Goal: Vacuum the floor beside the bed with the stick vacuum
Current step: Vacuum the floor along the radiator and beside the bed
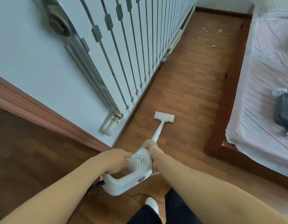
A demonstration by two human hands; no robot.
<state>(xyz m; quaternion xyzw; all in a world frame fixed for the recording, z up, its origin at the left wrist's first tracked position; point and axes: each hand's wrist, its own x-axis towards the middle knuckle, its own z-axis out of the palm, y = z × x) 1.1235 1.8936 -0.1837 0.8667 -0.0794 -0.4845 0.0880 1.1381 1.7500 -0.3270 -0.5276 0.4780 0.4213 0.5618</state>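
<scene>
stick vacuum body clasped by left hand and right hand; head flat on floor.

Light: bright, soft, even daylight; source out of view.
Shadows: faint, soft-edged, below the white slatted radiator cover and along the dark brown wooden bed frame.
Glare: pale pink bed sheet slightly washed out.
Distortion: strong fisheye, slats bow toward edges.
Focus: soft overall, corners smeared.

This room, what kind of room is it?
Probably a bedroom: a bed with a pink sheet runs along the right, a white radiator hangs on the left wall, and a wood-plank floor lies between.
</scene>
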